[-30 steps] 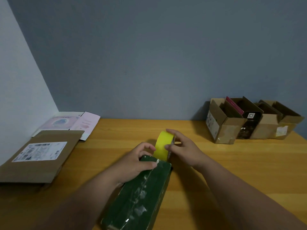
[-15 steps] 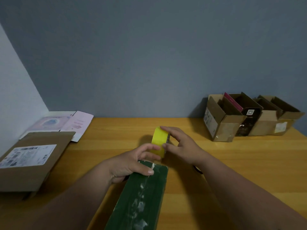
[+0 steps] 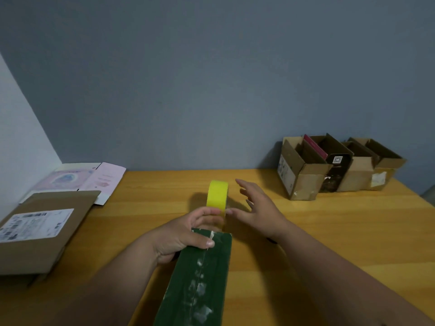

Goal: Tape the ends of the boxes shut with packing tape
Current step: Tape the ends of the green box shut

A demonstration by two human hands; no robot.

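Note:
A long dark green box (image 3: 200, 278) lies on the wooden table (image 3: 341, 231), running from the bottom edge toward the middle, with clear tape along its top seam. My left hand (image 3: 181, 234) grips its far left corner, thumb on top and fingers curled over the end. A yellow tape roll (image 3: 217, 194) stands on edge just beyond that end, and my left index finger lies by its lower rim. My right hand (image 3: 259, 208) hovers just right of the roll with fingers spread, holding nothing.
A flat brown parcel with a white label (image 3: 47, 227) lies at the left edge, with a flattened pink and white carton (image 3: 94, 177) behind it. Open cardboard boxes (image 3: 303, 170) stand in a row at the back right against the blue wall.
My right hand has let go of the yellow roll and spread open beside it. The roll now stands a little farther past the box end. My left hand has stayed on the box.

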